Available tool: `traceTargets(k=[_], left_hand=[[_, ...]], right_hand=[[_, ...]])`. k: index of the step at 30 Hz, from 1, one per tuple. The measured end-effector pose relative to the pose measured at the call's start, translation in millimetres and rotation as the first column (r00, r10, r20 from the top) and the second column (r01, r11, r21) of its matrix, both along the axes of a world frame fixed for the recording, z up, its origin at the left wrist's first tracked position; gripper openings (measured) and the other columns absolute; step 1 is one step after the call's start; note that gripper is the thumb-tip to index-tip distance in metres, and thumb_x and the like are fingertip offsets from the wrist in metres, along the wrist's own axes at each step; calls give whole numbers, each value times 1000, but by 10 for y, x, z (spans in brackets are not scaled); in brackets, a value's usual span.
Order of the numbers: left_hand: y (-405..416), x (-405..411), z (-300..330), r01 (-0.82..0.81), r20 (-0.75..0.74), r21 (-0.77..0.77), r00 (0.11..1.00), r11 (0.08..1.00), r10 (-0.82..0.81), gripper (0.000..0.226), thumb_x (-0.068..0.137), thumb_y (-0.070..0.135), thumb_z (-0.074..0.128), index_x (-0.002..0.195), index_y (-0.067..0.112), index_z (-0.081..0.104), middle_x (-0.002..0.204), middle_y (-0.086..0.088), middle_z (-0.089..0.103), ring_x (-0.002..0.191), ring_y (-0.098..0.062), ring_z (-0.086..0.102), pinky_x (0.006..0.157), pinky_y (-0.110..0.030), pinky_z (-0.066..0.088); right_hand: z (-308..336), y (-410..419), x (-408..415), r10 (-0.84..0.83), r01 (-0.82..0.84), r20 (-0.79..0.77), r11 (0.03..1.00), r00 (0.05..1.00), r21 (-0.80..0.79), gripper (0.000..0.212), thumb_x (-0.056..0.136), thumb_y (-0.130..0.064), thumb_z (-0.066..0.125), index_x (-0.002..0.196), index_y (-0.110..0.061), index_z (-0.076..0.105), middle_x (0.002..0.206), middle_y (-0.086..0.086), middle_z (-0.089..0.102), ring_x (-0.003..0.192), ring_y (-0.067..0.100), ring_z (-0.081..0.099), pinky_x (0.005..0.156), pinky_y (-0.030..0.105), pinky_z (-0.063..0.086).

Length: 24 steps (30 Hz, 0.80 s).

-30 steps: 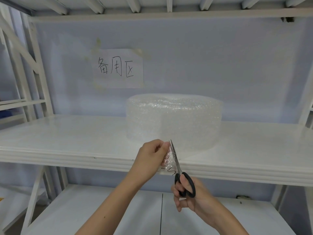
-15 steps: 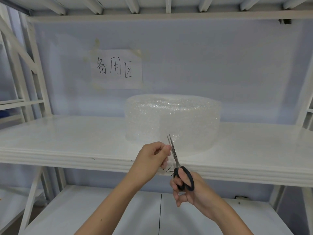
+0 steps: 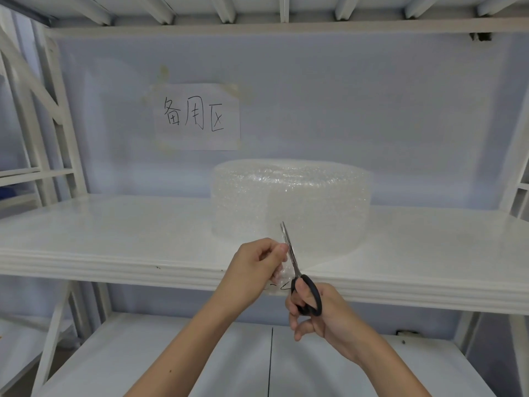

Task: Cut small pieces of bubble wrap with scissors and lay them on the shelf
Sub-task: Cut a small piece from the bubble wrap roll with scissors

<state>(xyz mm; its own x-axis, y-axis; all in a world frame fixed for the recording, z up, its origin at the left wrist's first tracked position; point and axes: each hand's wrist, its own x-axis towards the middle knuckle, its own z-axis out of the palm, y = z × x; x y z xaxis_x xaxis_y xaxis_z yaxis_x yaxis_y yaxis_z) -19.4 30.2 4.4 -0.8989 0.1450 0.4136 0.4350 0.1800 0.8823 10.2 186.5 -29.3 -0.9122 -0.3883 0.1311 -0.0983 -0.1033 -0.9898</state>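
Left hand (image 3: 257, 260): you pinch the loose strip of bubble wrap (image 3: 282, 275) at the shelf (image 3: 114, 239) edge.
Right hand (image 3: 320, 310): clamped through the scissors (image 3: 297, 270), blades nearly together, against the strip.
Roll (image 3: 290, 202): directly behind the blades, on the shelf.
Paper sign (image 3: 197, 117): taped on the back wall.

We see a big clear roll of bubble wrap (image 3: 290, 204) standing on the white shelf (image 3: 114, 233), near the front edge. A loose strip of bubble wrap (image 3: 282, 275) hangs past that edge. The black-handled scissors (image 3: 299, 277) point up, blades nearly shut, maybe on the strip.
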Motion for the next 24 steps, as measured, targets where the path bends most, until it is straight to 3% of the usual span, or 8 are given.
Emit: traceTargets(k=[7,13,19,24], left_hand=[[2,25,13,44,5,23,999,999,-44,29,98,22,56,72,12,62,57,4,53,50,-8,49,53,-17,44],[-27,25,40,55,38,36,998,998,-56,29,97,25,59,74,9,66,61,1,57,55,-10,53,56,-19,48],[-89,-9,171,-65,-4,2,998,998,65,39,89,50,60,79,13,70,68,4,64,63,-13,61,72,-32,56],[40,-41,179,-124,-121,-10,985,992,122,36,99,30,52,71,9,59,57,5,53,50,-8,50,56,-21,45]], right_hand=[[-16,-7,-22,11,-11,-3,1000,1000,-18,43,76,-53,63,48,-20,60,64,3,53,54,18,52,51,32,52],[-78,-26,-55,49,-50,-24,998,998,-33,50,57,-70,75,52,-22,60,64,2,54,54,19,55,51,30,52],[-106,-28,-54,47,-47,-11,998,999,-50,51,54,-70,77,51,-21,61,63,1,54,53,18,54,51,29,51],[-100,-30,-42,57,-58,-9,996,998,-61,53,54,-70,77,51,-20,59,64,2,53,53,18,53,52,31,50]])
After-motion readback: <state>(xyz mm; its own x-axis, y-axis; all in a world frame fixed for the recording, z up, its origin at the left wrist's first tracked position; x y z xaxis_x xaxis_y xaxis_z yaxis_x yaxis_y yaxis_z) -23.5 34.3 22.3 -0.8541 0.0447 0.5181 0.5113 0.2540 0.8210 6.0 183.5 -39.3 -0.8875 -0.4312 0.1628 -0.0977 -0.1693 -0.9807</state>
